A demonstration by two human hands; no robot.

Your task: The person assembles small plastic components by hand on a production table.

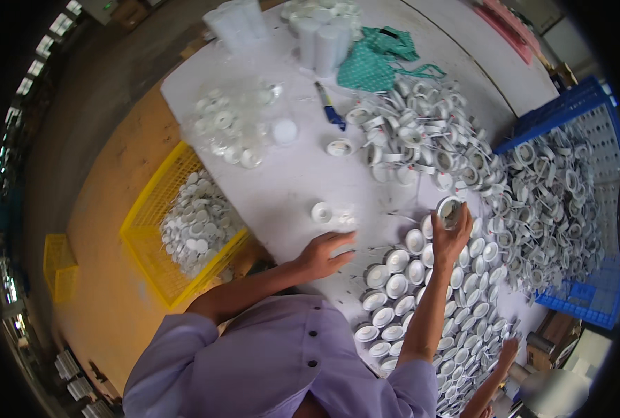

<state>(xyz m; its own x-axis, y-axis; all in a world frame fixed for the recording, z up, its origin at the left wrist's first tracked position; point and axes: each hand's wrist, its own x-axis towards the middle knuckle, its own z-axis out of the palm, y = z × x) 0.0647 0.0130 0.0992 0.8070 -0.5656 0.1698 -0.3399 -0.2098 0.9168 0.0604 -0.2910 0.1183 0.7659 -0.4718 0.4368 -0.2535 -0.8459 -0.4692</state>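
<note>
Ring (pixel 449 210) up in the right hand (pixel 452 240), left hand (pixel 329 255) free beside the disc (pixel 321 212)

And here you are, right of centre, with the ring pinched between right thumb and fingers at its rim, just above the top edge of the rows (pixel 397 285) that fill the lower right. Good choice, that rim hold: it leaves the ring's face clear, so tilt it toward you and give it a proper look. Light pressure will do; a hard squeeze could make it slip or mark the edge.

Over to your left hand, mid-frame and blurred: fingers and thumb stand apart, and I see nothing between them, though the blur hides fine detail. The white disc lies on the table (pixel 275 184) just above it, not touched, an easy reach from there.

Watch that right forearm! It passes over the rows, so lift the elbow or you may nudge them out of line. Mind the heap (pixel 421 132) at upper right, too; its loose pieces could snag the ring. The knife (pixel 331 108) sits up top, well apart from both hands, and that's where you want it.
</note>
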